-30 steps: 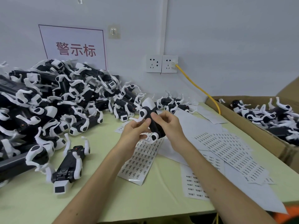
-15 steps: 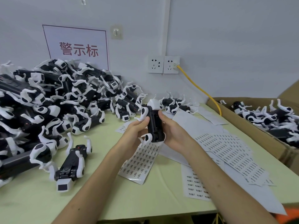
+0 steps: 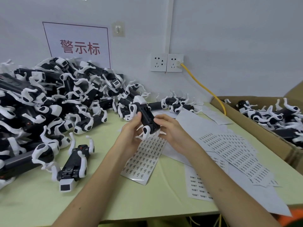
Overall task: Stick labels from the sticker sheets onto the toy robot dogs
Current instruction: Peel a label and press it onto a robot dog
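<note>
Grip closed round toy robot dog (image 3: pixel 147 116), between left hand (image 3: pixel 131 135) and right hand (image 3: pixel 172 130)

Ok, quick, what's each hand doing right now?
Left hand: holds the toy robot dog, thumb on its black body.
Right hand: grips the same dog from the other side.

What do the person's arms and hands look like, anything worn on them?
The left forearm and right forearm are bare to the frame edge, no sleeves. The left hand and right hand have no gloves; no watch, ring or bracelet shows.
</note>
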### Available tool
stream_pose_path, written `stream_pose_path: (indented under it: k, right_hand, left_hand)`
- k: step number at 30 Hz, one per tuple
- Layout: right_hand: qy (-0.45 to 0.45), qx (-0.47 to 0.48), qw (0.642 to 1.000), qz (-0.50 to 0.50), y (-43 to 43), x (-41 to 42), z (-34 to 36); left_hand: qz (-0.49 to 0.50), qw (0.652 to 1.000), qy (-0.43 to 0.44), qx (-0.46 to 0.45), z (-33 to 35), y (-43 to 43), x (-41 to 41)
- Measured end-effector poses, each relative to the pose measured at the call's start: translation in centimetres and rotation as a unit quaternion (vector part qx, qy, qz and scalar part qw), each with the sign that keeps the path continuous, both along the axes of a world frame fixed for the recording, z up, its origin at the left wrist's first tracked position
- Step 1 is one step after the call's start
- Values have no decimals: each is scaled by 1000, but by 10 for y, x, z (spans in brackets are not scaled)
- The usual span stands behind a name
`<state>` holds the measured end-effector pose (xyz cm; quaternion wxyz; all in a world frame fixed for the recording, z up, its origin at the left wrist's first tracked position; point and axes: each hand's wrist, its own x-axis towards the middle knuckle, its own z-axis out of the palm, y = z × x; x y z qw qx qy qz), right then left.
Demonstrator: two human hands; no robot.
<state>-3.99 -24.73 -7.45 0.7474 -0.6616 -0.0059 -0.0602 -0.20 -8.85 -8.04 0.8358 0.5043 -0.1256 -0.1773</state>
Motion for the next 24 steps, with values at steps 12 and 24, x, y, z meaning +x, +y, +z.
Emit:
stream_pose_path:
  k: [12, 24]
  right_hand:
    - [143, -565, 802, -132, -17, 11, -24]
    - [-117, -305, 930, -168, -7, 3, -8]
  left_hand:
    - [102, 979, 156, -82, -2, 6, 13]
    - [-53, 967, 192, -160, 1, 11, 9]
